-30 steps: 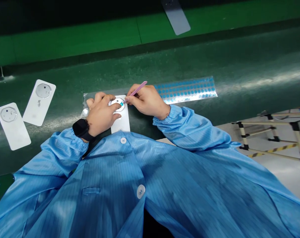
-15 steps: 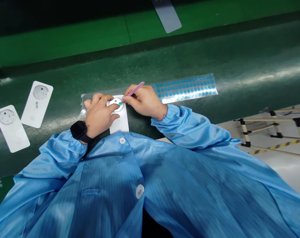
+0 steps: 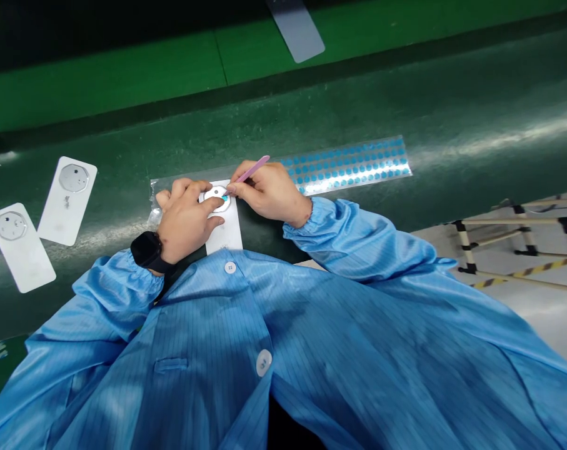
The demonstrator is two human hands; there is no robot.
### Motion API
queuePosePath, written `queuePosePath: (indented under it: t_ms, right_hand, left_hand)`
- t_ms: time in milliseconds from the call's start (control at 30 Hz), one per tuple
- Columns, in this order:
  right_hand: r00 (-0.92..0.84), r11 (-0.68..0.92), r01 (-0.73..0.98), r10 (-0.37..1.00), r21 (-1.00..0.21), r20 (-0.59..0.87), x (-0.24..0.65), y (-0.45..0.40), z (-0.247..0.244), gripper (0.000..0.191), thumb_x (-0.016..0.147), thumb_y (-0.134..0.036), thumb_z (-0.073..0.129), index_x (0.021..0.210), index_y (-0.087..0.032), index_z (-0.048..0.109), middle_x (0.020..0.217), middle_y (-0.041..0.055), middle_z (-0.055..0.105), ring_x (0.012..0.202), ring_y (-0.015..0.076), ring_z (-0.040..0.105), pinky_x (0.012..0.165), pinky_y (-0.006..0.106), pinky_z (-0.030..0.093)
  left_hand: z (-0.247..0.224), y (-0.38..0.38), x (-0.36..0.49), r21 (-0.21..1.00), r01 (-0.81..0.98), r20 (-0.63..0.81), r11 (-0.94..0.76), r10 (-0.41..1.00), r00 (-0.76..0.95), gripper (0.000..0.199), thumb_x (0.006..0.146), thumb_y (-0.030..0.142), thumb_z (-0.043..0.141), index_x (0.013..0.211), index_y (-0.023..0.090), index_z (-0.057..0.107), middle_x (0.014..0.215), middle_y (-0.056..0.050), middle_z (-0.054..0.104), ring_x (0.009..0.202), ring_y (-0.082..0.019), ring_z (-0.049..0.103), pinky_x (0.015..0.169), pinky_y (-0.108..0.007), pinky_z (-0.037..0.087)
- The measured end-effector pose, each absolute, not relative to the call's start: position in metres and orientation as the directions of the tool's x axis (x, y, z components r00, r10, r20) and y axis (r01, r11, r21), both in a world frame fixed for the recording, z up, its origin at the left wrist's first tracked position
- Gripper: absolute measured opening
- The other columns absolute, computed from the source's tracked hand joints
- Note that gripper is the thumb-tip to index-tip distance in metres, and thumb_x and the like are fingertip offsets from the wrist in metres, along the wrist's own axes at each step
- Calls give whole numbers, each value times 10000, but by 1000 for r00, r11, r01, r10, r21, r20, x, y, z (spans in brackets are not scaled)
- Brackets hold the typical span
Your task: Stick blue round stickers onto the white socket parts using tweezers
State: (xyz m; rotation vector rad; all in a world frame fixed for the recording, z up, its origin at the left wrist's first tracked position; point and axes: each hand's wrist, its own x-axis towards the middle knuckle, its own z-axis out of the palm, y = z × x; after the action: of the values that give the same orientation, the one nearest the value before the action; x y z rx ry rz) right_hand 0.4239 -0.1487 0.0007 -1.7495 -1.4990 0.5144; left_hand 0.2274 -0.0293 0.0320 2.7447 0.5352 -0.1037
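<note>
My left hand (image 3: 187, 212) lies over a white rectangular plate (image 3: 227, 236), fingers apart, index and thumb resting on it. An octagonal outline with a dark hole marks the plate's upper part. At the left index fingertip sits a small blue round sticker (image 3: 225, 197). My right hand (image 3: 269, 190) grips pink tweezers (image 3: 252, 170), whose tip points down at the sticker. Whether the tip touches it I cannot tell. Behind and right of my right hand lies a clear strip with rows of blue round stickers (image 3: 353, 164).
Two more white plates (image 3: 70, 200) (image 3: 23, 253) lie at the left on the green table mat (image 3: 358, 106). Another pale plate (image 3: 297, 31) rests on the raised green ledge at the back. A tube-framed rack (image 3: 517, 244) stands on the floor at the right.
The view has shifted slightly. Both hands hold nearly the same pose, and the tweezers' tip stays by the blue sticker; less of the sticker's outline is covered.
</note>
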Motion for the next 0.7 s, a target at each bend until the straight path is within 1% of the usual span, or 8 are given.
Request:
queuePosePath:
  t_ms: [200,333,467,600,700]
  right_hand:
    - [249,-47,643,957,-764,150,425,-149,2,508,1104,-667,536,993,-203,710,878,52,730,848,221,661,824,346,485]
    - [247,-24,634,953,-773,173,425,-150,1,522,1094,-679,546,975,-197,709,857,50,727,825,212,660,821,342,485]
    - [238,-4,638,952,-770,193,423,-150,1,479,1104,-624,551,974,-193,717,885,56,744,833,213,673,824,341,487]
    - [239,-22,662,954,-749,183,422,-149,1,401,1101,-545,572,995,-193,732,939,64,765,855,218,676,835,345,492]
    - [253,-47,658,954,-751,162,422,-149,1,387,1088,-543,591,999,-195,735,922,60,763,847,220,669,825,344,494]
  left_hand:
    - [32,-30,227,324,384,-125,-865,363,923,279,1004,335,754,1264,316,856,1504,-166,691,1405,-473,493,1019,-652,400]
    - [33,-31,228,318,402,-143,-859,376,916,290,998,321,764,1273,318,858,1512,-166,685,1416,-481,494,1022,-655,401]
    - [33,-31,228,314,400,-139,-861,375,917,287,1003,332,762,1275,335,855,1514,-153,686,1411,-472,499,1022,-649,400]
    - [31,-30,227,316,388,-129,-866,366,922,299,1006,323,749,1286,310,856,1503,-170,691,1401,-468,499,1018,-643,401]
    - [31,-30,227,318,383,-121,-867,363,924,289,1010,334,739,1272,308,859,1494,-171,694,1389,-464,498,1010,-640,399]
